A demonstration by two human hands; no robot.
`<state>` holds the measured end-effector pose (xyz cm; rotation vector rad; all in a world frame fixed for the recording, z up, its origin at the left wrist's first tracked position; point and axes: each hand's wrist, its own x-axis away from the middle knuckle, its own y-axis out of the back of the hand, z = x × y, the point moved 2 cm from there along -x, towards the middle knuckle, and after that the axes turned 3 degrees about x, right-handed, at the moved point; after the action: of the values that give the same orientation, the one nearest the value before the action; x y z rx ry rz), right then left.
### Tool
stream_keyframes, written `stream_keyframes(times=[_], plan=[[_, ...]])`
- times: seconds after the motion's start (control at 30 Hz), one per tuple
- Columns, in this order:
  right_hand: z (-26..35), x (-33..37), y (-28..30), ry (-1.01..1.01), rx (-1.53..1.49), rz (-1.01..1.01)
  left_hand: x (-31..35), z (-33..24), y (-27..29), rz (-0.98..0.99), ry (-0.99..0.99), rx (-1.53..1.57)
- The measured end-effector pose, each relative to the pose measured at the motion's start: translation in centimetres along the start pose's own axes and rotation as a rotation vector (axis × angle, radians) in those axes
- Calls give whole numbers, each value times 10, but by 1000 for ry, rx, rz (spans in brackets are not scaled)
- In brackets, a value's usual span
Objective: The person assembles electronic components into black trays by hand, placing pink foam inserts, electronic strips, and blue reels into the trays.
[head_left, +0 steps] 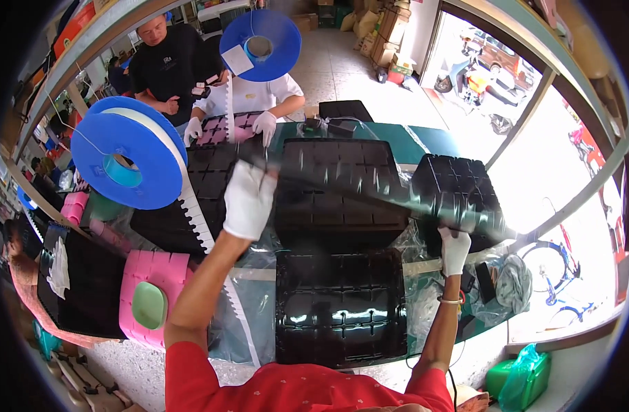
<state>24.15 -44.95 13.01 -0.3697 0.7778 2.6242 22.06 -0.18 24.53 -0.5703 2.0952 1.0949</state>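
My left hand (249,204), in a white glove, grips the left end of a thin black molded plastic tray (369,182), seen nearly edge-on and blurred. My right hand (454,250), also gloved, is closed at the lower right end of that tray. It hangs tilted in the air, its right end lower and nearer me. Below and beyond it stands a stack of black molded trays (338,216). Directly before me lies a glossy black tray stack (340,309) with raised grid lines. Another black stack (458,182) is beyond my right hand.
Blue reels (94,154) (287,41) with white notched strip (239,309) hang over the green table (424,141). At left are pink trays (139,275) and a green dish (149,305). Clear plastic bags (513,285) lie at right. Across the table, a co-worker's gloved hands (265,127) touch pink trays.
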Motion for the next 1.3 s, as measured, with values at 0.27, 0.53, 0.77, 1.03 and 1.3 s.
stream_keyframes(times=[0.27,0.53,0.77,1.03,1.3], plan=[[-22,-90,-60,60,-23,131,-88,68,-76,213,362,13],[-44,-108,-135,51,338,244,-33,185,-178,508,580,-353],[-17,-94,-135,-45,708,389,8,176,-188,478,599,-465],[-18,-90,-144,35,797,268,21,170,-183,469,496,-501],[-34,-101,-152,-76,765,305,32,182,-195,425,554,-453]])
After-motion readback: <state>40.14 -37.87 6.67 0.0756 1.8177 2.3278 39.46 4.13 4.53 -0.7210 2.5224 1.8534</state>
